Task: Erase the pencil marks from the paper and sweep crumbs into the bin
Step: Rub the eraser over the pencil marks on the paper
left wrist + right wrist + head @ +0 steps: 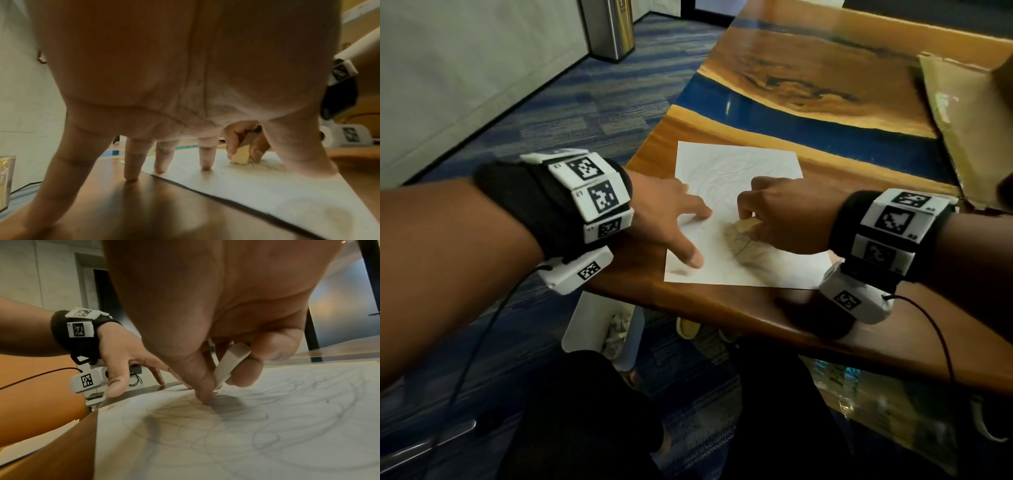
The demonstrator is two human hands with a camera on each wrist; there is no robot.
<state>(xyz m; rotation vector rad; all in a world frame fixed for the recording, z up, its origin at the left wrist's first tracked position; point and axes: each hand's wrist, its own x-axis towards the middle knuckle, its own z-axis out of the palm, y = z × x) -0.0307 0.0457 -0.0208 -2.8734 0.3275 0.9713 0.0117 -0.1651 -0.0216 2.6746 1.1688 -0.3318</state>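
Observation:
A white paper (736,164) lies on the wooden table (722,318), with grey pencil marks (748,250) scribbled over its near middle. My left hand (678,229) is spread flat, its fingertips (205,167) pressing the paper's left part and the table beside it. My right hand (784,212) pinches a pale eraser (748,224) between thumb and fingers, its lower end down on the paper at the scribbles. In the right wrist view the eraser (228,366) stands tilted above looping pencil lines (185,418).
A white bin (585,308) holding crumpled paper stands on the carpet under the table's near-left corner. A cardboard box (962,120) sits at the table's right edge. A steel bin (613,31) stands far off by the wall.

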